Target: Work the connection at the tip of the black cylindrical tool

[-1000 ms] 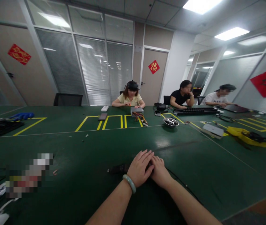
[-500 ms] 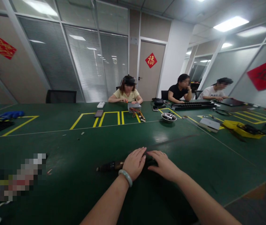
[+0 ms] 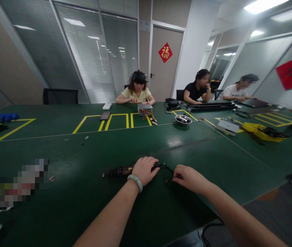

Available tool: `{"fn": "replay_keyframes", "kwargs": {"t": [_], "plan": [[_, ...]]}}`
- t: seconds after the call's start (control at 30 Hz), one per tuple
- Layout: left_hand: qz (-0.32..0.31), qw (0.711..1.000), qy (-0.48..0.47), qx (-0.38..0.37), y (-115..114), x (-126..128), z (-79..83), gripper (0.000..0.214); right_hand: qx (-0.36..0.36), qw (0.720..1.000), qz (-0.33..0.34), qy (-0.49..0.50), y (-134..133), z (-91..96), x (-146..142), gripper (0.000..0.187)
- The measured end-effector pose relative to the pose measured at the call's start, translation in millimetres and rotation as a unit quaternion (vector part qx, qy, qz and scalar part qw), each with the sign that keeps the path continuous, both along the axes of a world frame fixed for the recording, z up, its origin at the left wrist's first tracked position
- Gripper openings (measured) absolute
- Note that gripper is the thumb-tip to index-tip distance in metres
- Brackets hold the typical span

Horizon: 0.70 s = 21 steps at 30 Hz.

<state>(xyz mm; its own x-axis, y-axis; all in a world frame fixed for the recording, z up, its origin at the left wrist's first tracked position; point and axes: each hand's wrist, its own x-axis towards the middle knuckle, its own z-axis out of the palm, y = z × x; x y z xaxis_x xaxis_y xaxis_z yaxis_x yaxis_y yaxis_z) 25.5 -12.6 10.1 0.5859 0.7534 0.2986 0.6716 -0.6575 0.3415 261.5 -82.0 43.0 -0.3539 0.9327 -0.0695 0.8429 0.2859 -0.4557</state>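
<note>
My left hand (image 3: 144, 169) lies curled over a dark rod-shaped tool (image 3: 116, 171) that rests lengthwise on the green table (image 3: 89, 206); a pale green bangle (image 3: 135, 181) is on that wrist. A thin black cable (image 3: 167, 167) leaves the tool's right end. My right hand (image 3: 189, 177) rests on the table just right of it, fingers bent and pinched at the cable. A tiny dark speck (image 3: 166, 180) lies between the two hands.
Three people sit at the far side of the table. Near them are a metal bowl (image 3: 183, 119), a grey box with coloured wires (image 3: 145, 109), a keyboard (image 3: 210, 106) and a yellow device (image 3: 264, 132). Yellow tape lines mark the tabletop. A pixelated patch (image 3: 19, 183) lies at left.
My two hands were stacked over the tool; they have drawn apart. The left stays on the tool, the right has slid rightward along the cable. The camera has tilted down.
</note>
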Motion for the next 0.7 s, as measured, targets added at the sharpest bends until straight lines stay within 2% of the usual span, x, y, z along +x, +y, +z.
{"fn": "replay_keyframes", "kwargs": {"t": [0.1, 0.23, 0.33, 0.5, 0.7], "plan": [[0.003, 1.000, 0.003, 0.009, 0, 2, -0.3, 0.028, -0.044, 0.996, -0.021, 0.070, 10, -7.8, -12, 0.017], [0.009, 1.000, 0.000, 0.013, -1, 5, -0.6, 0.023, -0.120, 0.968, -0.075, 0.208, 30, -23.4, -23, 0.023], [0.011, 1.000, -0.002, 0.014, -1, 6, -0.9, 0.020, -0.092, 0.955, -0.106, 0.262, 47, -31.9, -28, 0.025], [0.020, 1.000, 0.002, 0.014, -1, 6, -0.4, 0.017, -0.021, 0.951, -0.149, 0.271, 63, -36.9, -29, 0.027], [0.019, 1.000, 0.015, 0.013, -3, 11, 0.6, 0.023, -0.059, 0.939, -0.155, 0.301, 54, -55.7, -26, 0.026]]}}
